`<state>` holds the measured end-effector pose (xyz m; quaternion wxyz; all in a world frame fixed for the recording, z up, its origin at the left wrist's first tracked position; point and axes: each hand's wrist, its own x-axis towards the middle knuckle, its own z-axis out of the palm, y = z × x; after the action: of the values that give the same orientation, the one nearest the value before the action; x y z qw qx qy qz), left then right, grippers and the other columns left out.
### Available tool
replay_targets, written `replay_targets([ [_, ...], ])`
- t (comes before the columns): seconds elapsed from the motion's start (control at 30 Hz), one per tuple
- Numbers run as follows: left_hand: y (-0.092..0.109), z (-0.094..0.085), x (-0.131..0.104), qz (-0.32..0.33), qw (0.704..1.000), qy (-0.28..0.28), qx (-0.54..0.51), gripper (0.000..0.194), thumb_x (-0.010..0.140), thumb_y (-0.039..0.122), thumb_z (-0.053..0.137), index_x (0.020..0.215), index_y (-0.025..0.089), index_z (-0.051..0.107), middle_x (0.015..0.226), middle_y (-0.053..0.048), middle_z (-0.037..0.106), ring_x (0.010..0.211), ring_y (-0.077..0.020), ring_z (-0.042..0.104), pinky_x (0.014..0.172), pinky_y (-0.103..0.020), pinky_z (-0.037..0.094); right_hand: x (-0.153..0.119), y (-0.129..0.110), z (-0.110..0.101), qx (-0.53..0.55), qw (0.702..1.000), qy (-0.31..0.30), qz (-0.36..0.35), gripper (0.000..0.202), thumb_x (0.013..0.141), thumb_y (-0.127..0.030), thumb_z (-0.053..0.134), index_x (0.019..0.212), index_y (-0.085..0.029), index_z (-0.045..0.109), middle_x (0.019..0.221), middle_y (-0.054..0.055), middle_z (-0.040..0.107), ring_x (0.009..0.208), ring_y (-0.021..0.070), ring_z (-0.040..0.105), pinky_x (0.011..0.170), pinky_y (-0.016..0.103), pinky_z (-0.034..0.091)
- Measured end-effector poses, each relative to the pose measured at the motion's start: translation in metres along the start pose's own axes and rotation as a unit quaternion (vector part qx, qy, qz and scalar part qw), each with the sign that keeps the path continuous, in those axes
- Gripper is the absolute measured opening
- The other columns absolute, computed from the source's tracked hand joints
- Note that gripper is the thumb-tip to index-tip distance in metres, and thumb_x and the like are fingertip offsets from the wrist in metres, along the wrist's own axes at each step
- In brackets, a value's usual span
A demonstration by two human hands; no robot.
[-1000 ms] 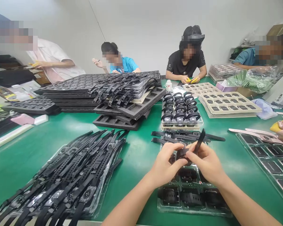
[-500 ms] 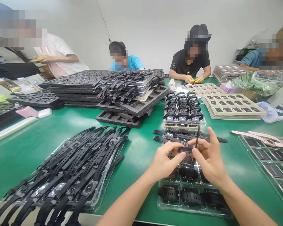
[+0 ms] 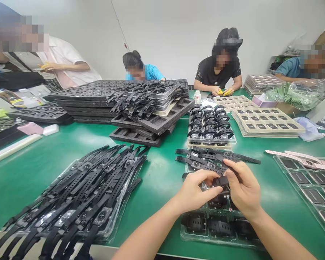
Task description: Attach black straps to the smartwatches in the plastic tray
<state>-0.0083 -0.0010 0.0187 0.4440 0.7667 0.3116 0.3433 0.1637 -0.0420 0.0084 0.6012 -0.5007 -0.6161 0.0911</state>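
Observation:
A black smartwatch (image 3: 222,181) is held between both hands over a clear plastic tray (image 3: 206,238). My left hand (image 3: 196,191) pinches its strap from the left with thumb and index finger. On the right, my right hand (image 3: 243,187) has its fingers closed on the strap's other side. Watches with looped straps (image 3: 219,227) sit in the tray's near compartments. Across its far part lie watches with straps stretched out flat (image 3: 203,160). The lower part of the held watch is partly hidden by the fingers.
Left of my hands is a tray heaped with open-strap black watches (image 3: 97,187). Stacked black foam trays (image 3: 151,124) stand beyond it. Looped watches (image 3: 209,124) and beige trays (image 3: 268,121) are ahead, a tray with pink-strapped watches (image 3: 311,162) at right. Several people sit around the table.
The strap that stood upright by my right hand is now folded down between my hands. My right hand's raised fingers have curled in, and both hands have shifted slightly.

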Motion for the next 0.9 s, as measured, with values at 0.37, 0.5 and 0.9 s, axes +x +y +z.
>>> replay_targets([
  [0.37,-0.003,0.008,-0.003,0.01,0.999,0.049,-0.005,0.025,0.073,0.027,0.083,0.091,0.018,0.068,0.081,-0.002,0.066,0.074,-0.0172,0.058,0.071,-0.029,0.05,-0.003,0.002,0.004,0.003,0.999,-0.034,0.038,0.025,0.1,-0.024,0.056,0.12,-0.029,0.069,0.083,0.001,0.058,0.074,0.019,0.057,0.068,0.032,0.045],
  [0.5,-0.003,0.007,-0.002,0.013,0.998,0.057,-0.001,0.02,0.076,0.027,0.081,0.092,0.019,0.071,0.08,-0.001,0.067,0.074,-0.017,0.059,0.072,-0.029,0.05,-0.002,0.0,0.003,0.004,0.999,-0.02,0.031,0.026,0.1,-0.023,0.056,0.122,-0.03,0.068,0.082,0.0,0.057,0.074,0.0186,0.056,0.068,0.032,0.046],
  [0.9,-0.004,-0.005,0.004,-0.026,0.989,0.115,-0.088,0.019,0.074,0.023,0.08,0.091,0.018,0.077,0.079,-0.003,0.07,0.07,-0.0155,0.062,0.07,-0.026,0.051,0.005,0.002,-0.004,0.137,0.985,-0.095,0.047,0.02,0.105,-0.025,0.047,0.098,-0.025,0.065,0.093,0.003,0.058,0.063,0.0137,0.059,0.055,0.027,0.052],
])
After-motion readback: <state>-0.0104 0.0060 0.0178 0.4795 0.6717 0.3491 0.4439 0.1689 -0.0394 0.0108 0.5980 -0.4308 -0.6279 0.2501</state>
